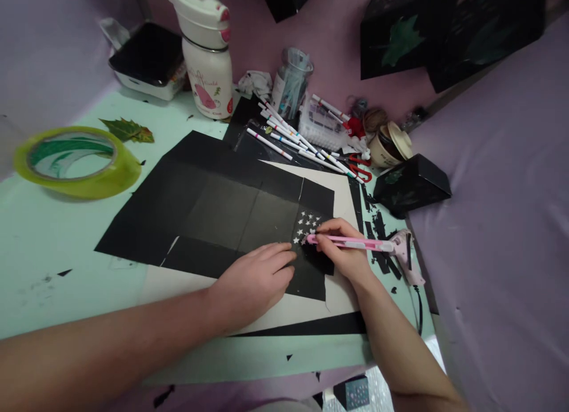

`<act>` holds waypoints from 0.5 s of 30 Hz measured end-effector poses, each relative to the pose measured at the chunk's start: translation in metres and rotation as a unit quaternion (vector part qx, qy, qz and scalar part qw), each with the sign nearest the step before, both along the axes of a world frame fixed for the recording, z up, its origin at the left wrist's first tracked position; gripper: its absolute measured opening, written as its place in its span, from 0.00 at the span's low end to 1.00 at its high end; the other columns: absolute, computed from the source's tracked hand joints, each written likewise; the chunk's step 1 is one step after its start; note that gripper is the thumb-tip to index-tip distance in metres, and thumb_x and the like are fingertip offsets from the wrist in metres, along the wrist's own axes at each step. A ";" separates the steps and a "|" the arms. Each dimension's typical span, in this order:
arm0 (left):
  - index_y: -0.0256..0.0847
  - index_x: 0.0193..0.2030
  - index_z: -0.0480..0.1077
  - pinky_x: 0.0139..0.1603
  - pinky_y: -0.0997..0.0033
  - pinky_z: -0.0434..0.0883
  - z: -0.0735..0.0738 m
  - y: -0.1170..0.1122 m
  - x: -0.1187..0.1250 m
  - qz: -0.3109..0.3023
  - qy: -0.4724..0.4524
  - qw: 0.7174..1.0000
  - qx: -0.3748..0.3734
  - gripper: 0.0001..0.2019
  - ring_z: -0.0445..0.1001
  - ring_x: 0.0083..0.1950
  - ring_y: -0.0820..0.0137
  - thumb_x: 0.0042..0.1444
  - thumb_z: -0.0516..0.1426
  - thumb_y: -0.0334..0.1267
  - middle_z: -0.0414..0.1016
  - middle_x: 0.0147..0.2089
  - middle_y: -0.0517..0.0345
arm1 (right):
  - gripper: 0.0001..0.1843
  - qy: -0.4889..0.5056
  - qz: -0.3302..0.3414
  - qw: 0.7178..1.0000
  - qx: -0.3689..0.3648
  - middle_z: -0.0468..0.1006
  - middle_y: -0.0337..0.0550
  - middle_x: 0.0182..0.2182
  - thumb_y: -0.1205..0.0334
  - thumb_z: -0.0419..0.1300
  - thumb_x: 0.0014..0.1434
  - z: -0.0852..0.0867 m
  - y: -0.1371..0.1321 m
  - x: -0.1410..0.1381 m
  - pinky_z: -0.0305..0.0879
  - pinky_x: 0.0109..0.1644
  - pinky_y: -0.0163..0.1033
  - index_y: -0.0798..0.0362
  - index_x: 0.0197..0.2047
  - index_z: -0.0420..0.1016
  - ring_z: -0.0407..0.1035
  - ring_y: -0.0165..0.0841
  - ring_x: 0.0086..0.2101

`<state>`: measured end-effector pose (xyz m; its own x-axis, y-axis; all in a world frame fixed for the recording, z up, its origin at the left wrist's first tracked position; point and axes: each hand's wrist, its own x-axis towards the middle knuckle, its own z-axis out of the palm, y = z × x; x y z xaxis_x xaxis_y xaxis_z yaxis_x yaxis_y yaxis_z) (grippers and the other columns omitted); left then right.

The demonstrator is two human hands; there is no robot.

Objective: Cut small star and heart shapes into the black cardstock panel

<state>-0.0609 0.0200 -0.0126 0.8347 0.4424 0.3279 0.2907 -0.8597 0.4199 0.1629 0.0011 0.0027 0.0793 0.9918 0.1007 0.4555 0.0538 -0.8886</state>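
Observation:
A large sheet of black paper (213, 210) lies flat on a white board (342, 198) on the pale green table. My left hand (255, 278) rests palm down on the black paper, fingers stretched out, pressing it. My right hand (340, 246) is closed around a pink craft knife (351, 242), its tip at a patch of small cut-out stars (306, 225) in the paper's right part.
A yellow-green tape roll (75, 163) lies at the left. A white bottle (207, 56), several white markers (297, 140), red scissors (361, 166), a marker box, a cup and a black box (411, 184) crowd the back. A glue gun (406, 255) lies right of my hand.

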 end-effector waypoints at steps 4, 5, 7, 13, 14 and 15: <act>0.36 0.44 0.73 0.60 0.54 0.68 -0.002 0.000 0.000 -0.003 -0.005 1.000 -0.006 0.12 0.67 0.61 0.60 0.63 0.48 0.31 0.74 0.53 0.47 | 0.06 0.030 -0.056 0.998 -0.029 0.77 0.39 0.27 0.58 0.64 0.57 0.015 -0.005 -0.011 0.67 0.29 0.35 0.51 0.36 0.75 0.71 0.32 0.28; 0.36 0.44 0.73 0.60 0.54 0.68 -0.002 0.001 0.000 -0.004 -0.006 1.000 -0.002 0.12 0.67 0.61 0.60 0.63 0.49 0.31 0.74 0.53 0.47 | 0.07 0.028 -0.059 0.997 -0.039 0.77 0.40 0.28 0.58 0.64 0.57 0.017 -0.007 -0.016 0.67 0.30 0.35 0.51 0.37 0.75 0.71 0.32 0.28; 0.36 0.44 0.73 0.60 0.54 0.68 -0.003 0.001 0.000 -0.005 -0.006 1.000 0.006 0.11 0.67 0.61 0.59 0.62 0.49 0.31 0.74 0.53 0.47 | 0.05 0.022 -0.074 0.996 -0.043 0.77 0.39 0.29 0.59 0.63 0.57 0.017 -0.013 -0.025 0.66 0.31 0.35 0.51 0.37 0.75 0.71 0.31 0.28; 0.33 0.45 0.73 0.62 0.54 0.66 -0.006 0.000 0.000 -0.010 -0.010 1.000 0.009 0.10 0.66 0.61 0.58 0.62 0.51 0.31 0.73 0.53 0.46 | 0.06 -0.054 -0.141 0.988 0.027 0.74 0.37 0.23 0.64 0.59 0.57 -0.005 -0.027 -0.049 0.63 0.29 0.36 0.50 0.28 0.70 0.68 0.32 0.26; 0.33 0.45 0.73 0.63 0.54 0.65 -0.006 0.000 0.000 -0.009 -0.012 1.000 0.005 0.11 0.66 0.61 0.58 0.62 0.51 0.31 0.73 0.53 0.46 | 0.07 -0.060 -0.142 0.988 0.030 0.73 0.37 0.23 0.65 0.59 0.57 -0.007 -0.028 -0.051 0.62 0.29 0.36 0.50 0.27 0.69 0.67 0.32 0.25; 0.33 0.45 0.73 0.63 0.54 0.65 -0.007 0.000 0.000 -0.010 -0.014 1.000 0.001 0.11 0.66 0.61 0.59 0.62 0.51 0.31 0.73 0.52 0.46 | 0.07 -0.065 -0.143 0.987 0.034 0.72 0.36 0.22 0.65 0.58 0.57 -0.009 -0.029 -0.052 0.62 0.29 0.36 0.50 0.27 0.68 0.66 0.32 0.25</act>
<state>-0.0607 0.0198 -0.0191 0.8334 0.4256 0.3526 0.2616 -0.8657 0.4267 0.1109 -0.0278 -0.0058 0.3370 0.9214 0.1933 0.5713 -0.0369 -0.8199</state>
